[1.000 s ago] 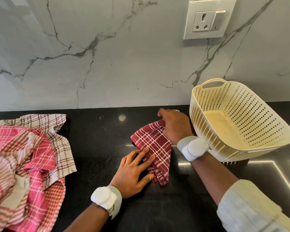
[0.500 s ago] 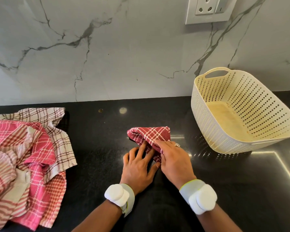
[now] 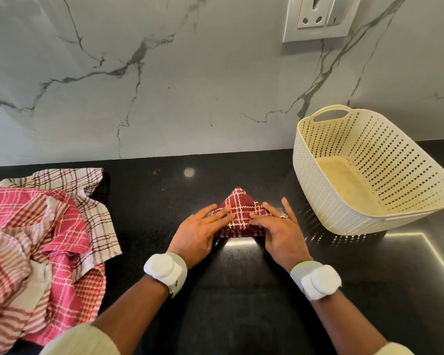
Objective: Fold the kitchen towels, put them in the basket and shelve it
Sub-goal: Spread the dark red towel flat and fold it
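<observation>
A small dark red checked kitchen towel [image 3: 241, 213], folded down to a compact triangular bundle with its point aimed at the wall, is lying on the black tabletop [image 3: 241, 290] in the middle of the view. Both hands are resting on it with fingers stretched flat: the left hand [image 3: 199, 230] is pressing down on the bundle's left edge, and the right hand [image 3: 280, 230], wearing a ring, is pressing on its right edge, neither one curling around the cloth. White-and-grey bands are sitting on both wrists, and pale sleeves are showing at the bottom edge. Just to the right of the hands, a cream perforated basket [image 3: 318, 201] is standing upright on the tabletop with nothing inside it. Well apart, at the far left, a loose heap of unfolded towels [image 3: 41, 239] in pink, red and white checks is sprawling across the tabletop. Behind everything, a veined marble wall [image 3: 164, 85] is carrying a white socket plate [image 3: 318, 16].
</observation>
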`<action>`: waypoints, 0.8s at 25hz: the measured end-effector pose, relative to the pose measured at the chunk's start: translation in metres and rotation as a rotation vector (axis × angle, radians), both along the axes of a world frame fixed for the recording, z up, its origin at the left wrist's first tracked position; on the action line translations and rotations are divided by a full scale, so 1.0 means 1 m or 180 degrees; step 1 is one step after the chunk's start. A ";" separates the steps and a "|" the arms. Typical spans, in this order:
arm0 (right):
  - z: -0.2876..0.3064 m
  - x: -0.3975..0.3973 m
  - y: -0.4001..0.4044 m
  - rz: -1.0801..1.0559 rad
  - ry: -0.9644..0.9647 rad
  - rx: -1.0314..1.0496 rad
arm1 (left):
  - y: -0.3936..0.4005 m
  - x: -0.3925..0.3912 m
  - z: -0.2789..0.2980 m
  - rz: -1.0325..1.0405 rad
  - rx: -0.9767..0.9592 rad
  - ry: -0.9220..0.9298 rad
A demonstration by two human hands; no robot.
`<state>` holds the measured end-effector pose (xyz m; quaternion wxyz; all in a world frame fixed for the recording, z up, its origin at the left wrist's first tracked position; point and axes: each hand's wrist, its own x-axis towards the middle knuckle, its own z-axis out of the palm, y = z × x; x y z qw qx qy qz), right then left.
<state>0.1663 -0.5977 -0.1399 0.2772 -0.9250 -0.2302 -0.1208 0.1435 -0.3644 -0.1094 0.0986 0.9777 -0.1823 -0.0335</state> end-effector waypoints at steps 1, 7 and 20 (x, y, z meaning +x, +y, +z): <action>0.000 0.003 -0.002 -0.0059 0.0005 0.0024 | 0.001 -0.004 -0.006 0.0046 -0.0003 0.0032; -0.012 -0.017 -0.008 0.0044 0.0230 0.0195 | -0.001 -0.011 -0.022 0.0196 0.0035 -0.0080; 0.028 0.004 0.004 -0.1181 0.1359 0.0321 | -0.021 -0.014 0.000 0.1252 -0.1181 0.0108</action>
